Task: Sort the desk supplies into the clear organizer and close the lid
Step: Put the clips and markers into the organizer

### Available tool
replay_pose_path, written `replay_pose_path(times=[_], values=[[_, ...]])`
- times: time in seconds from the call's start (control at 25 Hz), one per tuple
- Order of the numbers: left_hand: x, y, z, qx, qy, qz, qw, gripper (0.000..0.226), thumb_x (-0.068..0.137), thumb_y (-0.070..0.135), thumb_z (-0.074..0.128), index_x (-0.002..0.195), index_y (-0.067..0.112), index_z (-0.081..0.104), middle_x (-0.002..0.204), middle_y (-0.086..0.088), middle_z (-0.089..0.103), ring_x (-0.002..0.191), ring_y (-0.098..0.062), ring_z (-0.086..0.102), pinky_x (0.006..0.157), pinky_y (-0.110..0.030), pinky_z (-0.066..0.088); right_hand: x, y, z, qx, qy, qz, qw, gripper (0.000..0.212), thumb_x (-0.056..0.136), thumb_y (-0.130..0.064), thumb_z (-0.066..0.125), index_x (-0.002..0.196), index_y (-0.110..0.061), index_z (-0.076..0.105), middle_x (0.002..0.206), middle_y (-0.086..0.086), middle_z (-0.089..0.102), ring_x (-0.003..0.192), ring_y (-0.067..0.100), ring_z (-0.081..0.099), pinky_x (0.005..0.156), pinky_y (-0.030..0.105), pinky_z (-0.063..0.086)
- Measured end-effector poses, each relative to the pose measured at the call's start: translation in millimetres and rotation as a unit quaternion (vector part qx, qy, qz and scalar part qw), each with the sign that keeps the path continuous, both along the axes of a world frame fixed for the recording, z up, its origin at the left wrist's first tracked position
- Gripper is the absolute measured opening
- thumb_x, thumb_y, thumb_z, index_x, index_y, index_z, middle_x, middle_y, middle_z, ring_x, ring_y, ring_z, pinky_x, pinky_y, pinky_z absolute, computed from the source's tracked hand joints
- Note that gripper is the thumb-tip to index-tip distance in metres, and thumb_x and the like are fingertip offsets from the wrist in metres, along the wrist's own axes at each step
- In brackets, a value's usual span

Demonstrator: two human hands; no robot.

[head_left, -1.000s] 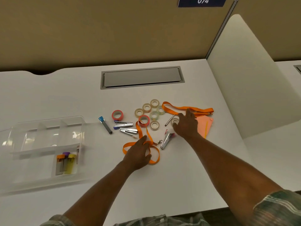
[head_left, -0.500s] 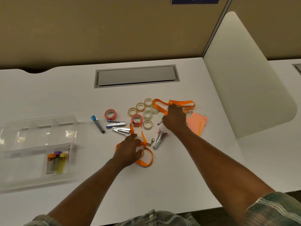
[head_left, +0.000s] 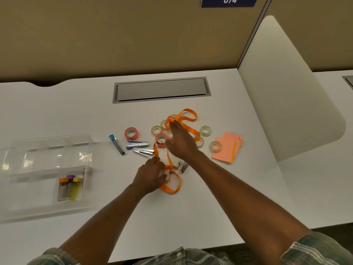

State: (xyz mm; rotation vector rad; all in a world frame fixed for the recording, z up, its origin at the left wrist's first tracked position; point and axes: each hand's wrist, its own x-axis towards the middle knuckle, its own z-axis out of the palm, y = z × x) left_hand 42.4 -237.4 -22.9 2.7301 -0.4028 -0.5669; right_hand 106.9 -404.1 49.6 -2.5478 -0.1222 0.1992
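Observation:
An orange lanyard [head_left: 188, 116] lies tangled among the supplies at the desk's centre. My left hand [head_left: 151, 175] pinches its near loop by the metal clip [head_left: 180, 164]. My right hand [head_left: 181, 141] grips the far part, folded back toward the middle. Around it lie clear tape rolls [head_left: 205, 130], two pink tape rolls [head_left: 131, 132], two staplers [head_left: 138, 144], a blue-capped lead case [head_left: 116, 144] and orange sticky notes [head_left: 228, 150]. The clear organizer [head_left: 47, 169] sits open at the left with three colour-capped cases [head_left: 69, 187] in a front compartment.
A grey cable hatch [head_left: 161, 89] is set into the desk behind the supplies. A white divider panel [head_left: 286, 83] stands at the right. A tan wall runs along the back. The desk's front edge is near my body.
My right hand has pulled the lanyard's far end leftward, folding it into loops over the tape rolls. The sticky notes and two clear rolls are now uncovered. My left hand stays on the near loop.

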Motion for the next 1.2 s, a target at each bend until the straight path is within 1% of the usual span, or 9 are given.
replay_pose_path(times=[0.16,0.28,0.48,0.56,0.64,0.72,0.76,0.96,1.2], values=[[-10.4,6.2,2.8,0.014,0.039,-0.014,0.999,0.057,0.087,0.046,0.062,0.139,0.026,0.050,0.153,-0.007,0.037,0.136,-0.026,0.040,0.107,-0.040,0.039,12.2,-42.9,-11.5,-0.039,0.047,-0.117,0.991,0.078,0.092,-0.031,0.062,0.155,-0.009,0.022,0.162,0.017,0.017,0.133,0.043,0.045,0.100,0.048,0.046],[-17.2,7.0,3.2,-0.013,0.051,-0.004,0.999,0.056,0.087,0.044,0.062,0.139,0.027,0.050,0.147,-0.005,0.040,0.133,-0.025,0.041,0.103,-0.040,0.043,8.2,-54.8,-24.3,-0.093,0.104,-0.152,0.978,0.073,0.092,-0.039,0.061,0.152,-0.015,0.029,0.163,0.024,0.005,0.139,0.049,0.033,0.106,0.049,0.040],[-13.0,17.2,5.3,-0.027,-0.026,-0.003,0.999,0.036,0.088,0.041,0.058,0.118,0.021,0.061,0.120,-0.003,0.056,0.110,-0.023,0.054,0.082,-0.035,0.051,-17.4,-16.6,-33.4,-0.109,0.035,-0.078,0.990,0.059,0.089,-0.037,0.064,0.142,-0.016,0.048,0.162,0.019,0.019,0.139,0.042,0.034,0.106,0.049,0.039],[-3.7,24.6,4.6,-0.009,-0.075,0.030,0.997,0.045,0.089,0.035,0.059,0.131,0.019,0.055,0.136,-0.007,0.052,0.122,-0.027,0.050,0.092,-0.038,0.049,-28.4,8.0,-36.5,-0.086,0.020,-0.015,0.996,0.056,0.090,-0.035,0.064,0.141,-0.016,0.051,0.159,0.014,0.031,0.141,0.036,0.036,0.109,0.046,0.038],[8.7,32.1,2.8,0.029,-0.065,0.026,0.997,0.066,0.091,0.028,0.059,0.150,0.018,0.033,0.159,-0.009,0.029,0.144,-0.031,0.029,0.112,-0.043,0.035,-34.8,30.4,-39.2,-0.076,0.029,0.027,0.996,0.054,0.091,-0.034,0.062,0.142,-0.019,0.051,0.157,0.008,0.037,0.142,0.030,0.036,0.111,0.044,0.037],[18.8,39.7,-0.2,0.074,-0.029,-0.008,0.997,0.076,0.093,0.023,0.056,0.156,0.019,0.014,0.165,-0.007,0.009,0.152,-0.030,0.008,0.121,-0.045,0.017,-34.8,46.2,-40.9,-0.074,0.034,0.043,0.996,0.053,0.092,-0.031,0.060,0.142,-0.019,0.050,0.155,0.006,0.040,0.140,0.029,0.039,0.110,0.043,0.038],[20.8,43.3,-1.4,0.089,-0.023,-0.023,0.996,0.077,0.093,0.020,0.055,0.156,0.019,0.012,0.165,-0.007,0.008,0.152,-0.030,0.007,0.121,-0.046,0.014,-33.0,52.1,-41.3,-0.077,0.035,0.049,0.995,0.052,0.093,-0.029,0.059,0.143,-0.018,0.050,0.154,0.007,0.041,0.139,0.029,0.040,0.110,0.043,0.038],[5.8,54.3,-3.1,0.116,-0.079,-0.015,0.990,0.052,0.093,0.021,0.057,0.143,0.016,0.042,0.148,-0.011,0.040,0.133,-0.030,0.040,0.111,-0.040,0.036,-19.2,75.7,-43.7,-0.115,0.034,0.083,0.989,0.053,0.094,-0.028,0.058,0.144,-0.016,0.048,0.155,0.008,0.041,0.142,0.029,0.037,0.112,0.043,0.037],[-15.0,86.0,-10.9,0.132,-0.092,-0.002,0.987,0.037,0.099,0.021,0.052,0.135,0.014,0.050,0.131,-0.010,0.052,0.117,-0.025,0.047,0.098,-0.035,0.041,3.1,114.7,-45.4,-0.207,0.066,0.153,0.964,0.053,0.091,-0.015,0.055,0.143,-0.016,0.048,0.160,0.010,0.030,0.131,0.031,0.044,0.101,0.043,0.048]])
